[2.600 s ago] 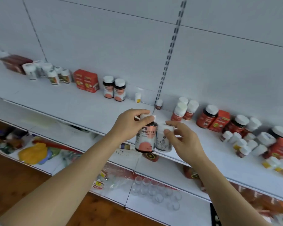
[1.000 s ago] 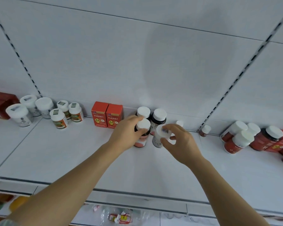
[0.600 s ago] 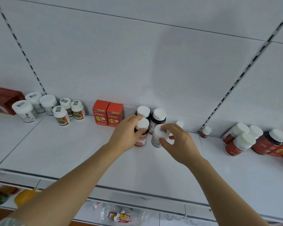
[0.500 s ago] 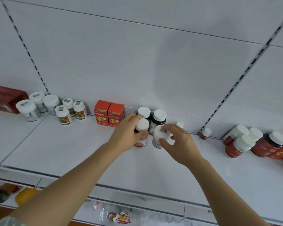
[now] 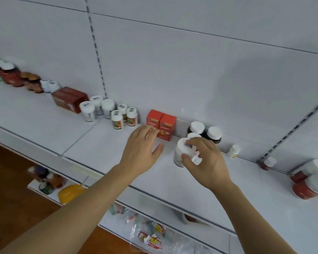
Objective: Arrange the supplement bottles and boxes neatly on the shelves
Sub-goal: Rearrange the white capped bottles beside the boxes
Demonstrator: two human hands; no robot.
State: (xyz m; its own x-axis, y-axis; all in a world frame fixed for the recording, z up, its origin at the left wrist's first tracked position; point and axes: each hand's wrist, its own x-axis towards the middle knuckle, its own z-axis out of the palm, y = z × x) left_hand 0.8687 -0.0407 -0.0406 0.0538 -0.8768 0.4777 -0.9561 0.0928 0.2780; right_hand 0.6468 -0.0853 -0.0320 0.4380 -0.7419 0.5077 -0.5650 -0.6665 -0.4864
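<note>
My right hand [image 5: 204, 162] grips a white-capped, white-labelled bottle [image 5: 180, 153] on the white shelf [image 5: 92, 142]. Behind it stand three dark bottles with white caps [image 5: 212, 133], the front one mostly hidden by my fingers. My left hand [image 5: 142, 149] hovers with relaxed fingers, holding nothing, its fingertips in front of two red boxes [image 5: 162, 123]. Left of the boxes stand small white-capped bottles [image 5: 124, 116], larger white jars [image 5: 97, 110], a dark red box [image 5: 70, 99] and more jars.
A small white bottle [image 5: 234, 151] and a small red one [image 5: 268, 163] stand by the back panel to the right. Red bottles with white caps [image 5: 309, 182] cluster at the far right. Lower shelves hold packets [image 5: 151, 237] and a yellow item [image 5: 70, 192].
My left hand has let go of the dark bottle, now standing in front of the two others, and moved left toward the red boxes. My right hand still holds the white bottle. The view panned left.
</note>
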